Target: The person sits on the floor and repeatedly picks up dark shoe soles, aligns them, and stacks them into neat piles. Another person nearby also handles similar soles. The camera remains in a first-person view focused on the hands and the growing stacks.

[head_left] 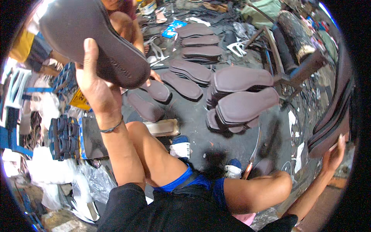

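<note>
Left hand [96, 89] clamped on brown sole [92, 42], 10 o'clock, long axis 10-to-4 | right hand [332, 155] gripping sole stack [329, 129], 3 o'clock, axis 1-to-7 | pile [243, 79] on floor [193, 120] between them, 2 o'clock, seemingly nearer right

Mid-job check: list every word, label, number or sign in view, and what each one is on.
Dark brown sole in the left hand: a row of characters near its narrower end; I don't copy out markings.
Blue packet on the floor beyond the soles: pale marks, too small and blurred to read.
Yellow packet at the left: dark marks, partly hidden, too blurred to read.
</note>
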The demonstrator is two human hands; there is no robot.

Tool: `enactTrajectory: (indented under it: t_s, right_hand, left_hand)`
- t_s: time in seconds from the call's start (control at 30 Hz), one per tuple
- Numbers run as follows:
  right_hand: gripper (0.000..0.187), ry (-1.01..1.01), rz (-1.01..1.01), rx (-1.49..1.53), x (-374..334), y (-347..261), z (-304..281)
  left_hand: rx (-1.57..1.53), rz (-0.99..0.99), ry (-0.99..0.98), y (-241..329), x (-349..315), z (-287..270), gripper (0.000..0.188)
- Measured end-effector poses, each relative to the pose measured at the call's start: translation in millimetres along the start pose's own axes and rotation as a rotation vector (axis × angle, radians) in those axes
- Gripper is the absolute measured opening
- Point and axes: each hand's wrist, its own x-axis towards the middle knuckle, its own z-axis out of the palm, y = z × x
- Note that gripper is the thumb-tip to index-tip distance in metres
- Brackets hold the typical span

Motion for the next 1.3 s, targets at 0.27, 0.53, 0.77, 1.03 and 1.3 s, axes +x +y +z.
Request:
enactTrajectory:
  t_s: [0.27,0.53,0.77,1.03,1.3]
  right_hand:
    - [0.029,-0.629,0.112,0.388,36,-76,358]
    - [0.028,-0.480,0.744,0.780,-134,74,585]
    - [0.039,-0.087,1.190,0.868,-291,167,688]
    - [0.072,-0.665,0.913,0.568,-294,232,664]
    - [0.064,-0.867,0.043,-0.165,-208,231,545]
  left_hand:
    - [0.133,0.243,0.499,-1,-5,-73,0.037]
    - [0.022,0.310,0.598,31,-12,-101,0.046]
    - [0.169,0.249,0.609,41,-21,-128,0.047]
    - [0.288,0.012,0.413,20,-19,-139,0.047]
    - [0.655,-0.040,0.138,35,10,-128,0.055]
